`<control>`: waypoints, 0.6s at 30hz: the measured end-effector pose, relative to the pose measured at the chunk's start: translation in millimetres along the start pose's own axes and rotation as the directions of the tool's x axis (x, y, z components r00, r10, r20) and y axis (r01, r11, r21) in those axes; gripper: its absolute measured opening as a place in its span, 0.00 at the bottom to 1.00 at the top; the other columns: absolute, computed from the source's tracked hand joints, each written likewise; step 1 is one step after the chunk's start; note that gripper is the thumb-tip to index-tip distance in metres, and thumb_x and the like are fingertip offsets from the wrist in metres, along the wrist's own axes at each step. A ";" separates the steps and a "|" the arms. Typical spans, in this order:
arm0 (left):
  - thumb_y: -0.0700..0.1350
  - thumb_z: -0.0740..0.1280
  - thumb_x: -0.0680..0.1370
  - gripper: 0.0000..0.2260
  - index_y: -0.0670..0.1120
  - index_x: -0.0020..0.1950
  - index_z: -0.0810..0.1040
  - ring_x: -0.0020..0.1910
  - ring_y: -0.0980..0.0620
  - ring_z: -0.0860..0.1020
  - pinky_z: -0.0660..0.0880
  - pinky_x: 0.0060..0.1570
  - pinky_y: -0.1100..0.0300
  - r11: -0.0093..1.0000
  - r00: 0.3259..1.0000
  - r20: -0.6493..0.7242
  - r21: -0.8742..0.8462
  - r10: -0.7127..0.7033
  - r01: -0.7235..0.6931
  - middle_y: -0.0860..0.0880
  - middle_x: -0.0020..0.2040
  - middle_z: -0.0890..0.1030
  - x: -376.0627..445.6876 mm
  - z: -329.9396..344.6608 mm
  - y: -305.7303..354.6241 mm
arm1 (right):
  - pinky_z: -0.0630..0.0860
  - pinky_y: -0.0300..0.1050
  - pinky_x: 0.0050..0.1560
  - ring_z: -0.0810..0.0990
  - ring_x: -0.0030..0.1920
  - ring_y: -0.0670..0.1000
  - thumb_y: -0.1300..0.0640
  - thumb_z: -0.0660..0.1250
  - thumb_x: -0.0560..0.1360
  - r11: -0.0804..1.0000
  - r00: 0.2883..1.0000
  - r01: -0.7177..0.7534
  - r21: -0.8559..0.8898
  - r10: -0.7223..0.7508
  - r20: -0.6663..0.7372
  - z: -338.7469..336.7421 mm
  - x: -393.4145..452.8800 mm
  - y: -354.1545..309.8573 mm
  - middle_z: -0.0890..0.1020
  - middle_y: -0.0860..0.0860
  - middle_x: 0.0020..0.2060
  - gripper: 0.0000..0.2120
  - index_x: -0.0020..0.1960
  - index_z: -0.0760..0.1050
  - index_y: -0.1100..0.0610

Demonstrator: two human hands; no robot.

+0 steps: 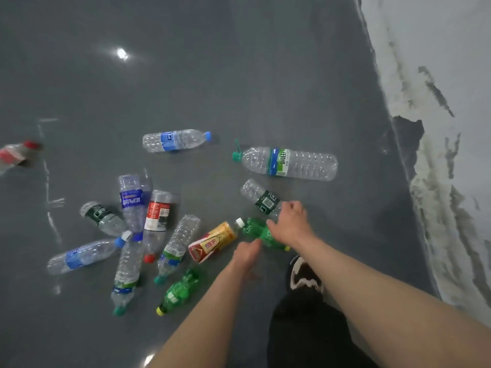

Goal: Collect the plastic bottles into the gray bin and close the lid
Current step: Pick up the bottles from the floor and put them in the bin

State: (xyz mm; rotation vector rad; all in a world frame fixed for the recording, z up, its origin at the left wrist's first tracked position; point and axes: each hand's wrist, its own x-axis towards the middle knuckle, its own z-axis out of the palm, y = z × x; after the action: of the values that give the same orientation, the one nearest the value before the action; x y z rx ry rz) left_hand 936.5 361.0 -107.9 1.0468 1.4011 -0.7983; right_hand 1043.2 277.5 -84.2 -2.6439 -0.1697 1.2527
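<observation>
Several plastic bottles lie scattered on the grey floor (239,75). My right hand (291,224) is down over the neck end of a clear bottle with a dark green label (261,200), fingers curled over it, thumb stretched across a green bottle (259,232). My left hand (247,253) reaches in from below, its thumb touching that green bottle's near side, its fingers hidden underneath. A yellow-and-red bottle (212,241) lies just left of it. A big clear bottle with a green cap (289,163) lies farther off. The gray bin is out of view.
A cluster of clear bottles (132,224) and a second green bottle (179,290) lie to the left. A blue-capped bottle (175,139) and a red-capped one (18,154) lie farther away. A stained white wall (438,128) runs along the right. My shoe (305,274) stands below my right hand.
</observation>
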 end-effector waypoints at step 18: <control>0.54 0.74 0.75 0.16 0.49 0.59 0.80 0.49 0.46 0.86 0.83 0.52 0.46 0.974 0.983 0.089 -0.176 0.158 -0.141 0.46 0.53 0.86 -40.6 -20.6 -41.9 | 0.75 0.46 0.53 0.78 0.57 0.53 0.45 0.74 0.70 0.981 0.986 -0.045 0.187 0.014 0.164 16.5 -52.4 16.4 0.77 0.53 0.59 0.34 0.68 0.64 0.57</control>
State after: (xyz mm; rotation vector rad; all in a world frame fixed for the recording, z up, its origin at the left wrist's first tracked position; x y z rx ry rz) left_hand 887.8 358.6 -69.9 0.9541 1.2632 -0.6040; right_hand 997.6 253.8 -59.0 -2.3930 -0.0335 1.4177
